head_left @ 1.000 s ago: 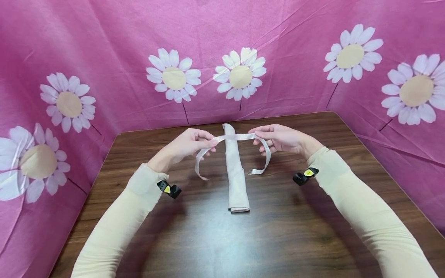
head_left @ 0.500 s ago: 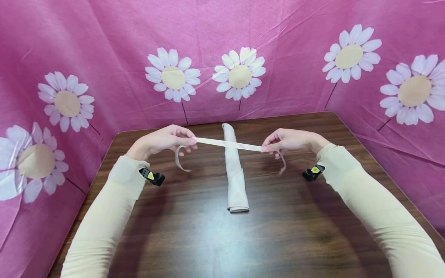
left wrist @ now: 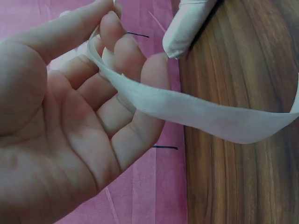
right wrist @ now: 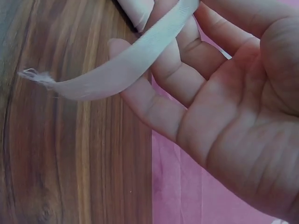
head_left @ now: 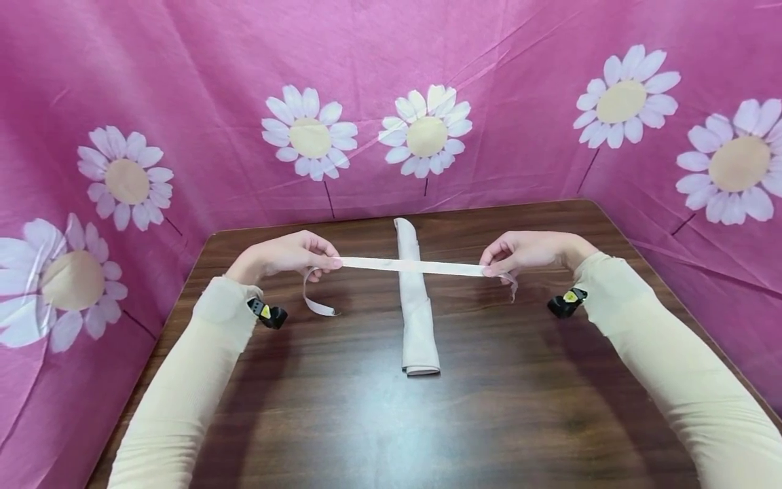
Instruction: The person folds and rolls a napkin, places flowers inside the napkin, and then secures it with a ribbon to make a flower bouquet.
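Note:
A white ribbon [head_left: 379,263] is stretched nearly straight between both hands, crossing over a rolled pale cloth [head_left: 418,326] that lies lengthwise on the table. My left hand [head_left: 293,252] pinches the ribbon between thumb and forefinger, and a loose tail hangs below it. On the other side my right hand [head_left: 528,250] pinches it the same way, with a shorter tail curling down. In the right wrist view the ribbon's end [right wrist: 39,78] is frayed. The left wrist view has the ribbon [left wrist: 187,109] running past the fingers. Whether the ribbon touches the cloth cannot be told.
The brown wooden table [head_left: 489,421] ends at a pink curtain [head_left: 366,41] with large white daisies along the back and both sides. Small black cameras [head_left: 267,314] sit on both wrists.
The hands have moved apart, pulling the ribbon from a slack arc to a nearly straight line. They also came slightly nearer and lower. The rolled cloth has stayed in place.

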Demonstrator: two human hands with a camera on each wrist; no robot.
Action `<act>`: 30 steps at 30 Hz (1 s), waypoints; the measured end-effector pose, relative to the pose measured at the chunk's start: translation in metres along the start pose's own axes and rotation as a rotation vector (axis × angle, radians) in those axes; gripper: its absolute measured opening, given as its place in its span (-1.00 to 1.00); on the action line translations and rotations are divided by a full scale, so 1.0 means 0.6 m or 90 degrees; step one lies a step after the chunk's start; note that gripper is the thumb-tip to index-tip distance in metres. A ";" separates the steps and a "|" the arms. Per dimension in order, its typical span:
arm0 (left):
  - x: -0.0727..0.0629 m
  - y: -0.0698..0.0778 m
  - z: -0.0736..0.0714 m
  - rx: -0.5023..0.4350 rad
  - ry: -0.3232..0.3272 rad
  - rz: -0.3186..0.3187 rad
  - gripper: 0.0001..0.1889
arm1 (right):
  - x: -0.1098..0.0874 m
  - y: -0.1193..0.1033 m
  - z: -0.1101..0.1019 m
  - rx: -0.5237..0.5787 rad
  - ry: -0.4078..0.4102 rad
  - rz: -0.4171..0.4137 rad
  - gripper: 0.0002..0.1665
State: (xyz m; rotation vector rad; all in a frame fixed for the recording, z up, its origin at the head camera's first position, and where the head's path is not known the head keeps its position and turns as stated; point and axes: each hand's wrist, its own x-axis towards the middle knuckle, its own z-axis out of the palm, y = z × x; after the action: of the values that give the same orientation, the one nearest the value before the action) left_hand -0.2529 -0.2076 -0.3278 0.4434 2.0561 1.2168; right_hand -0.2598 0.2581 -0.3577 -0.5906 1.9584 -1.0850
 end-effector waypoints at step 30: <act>0.179 -0.032 0.053 -0.180 0.482 0.115 -0.76 | 0.186 0.014 0.029 0.338 0.449 -0.088 -0.74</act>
State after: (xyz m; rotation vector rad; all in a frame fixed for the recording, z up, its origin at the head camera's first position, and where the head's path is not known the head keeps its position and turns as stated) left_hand -0.3043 -0.1329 -0.3966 0.0186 2.4194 1.9747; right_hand -0.3089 0.1753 -0.4171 -0.0386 2.0625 -2.0129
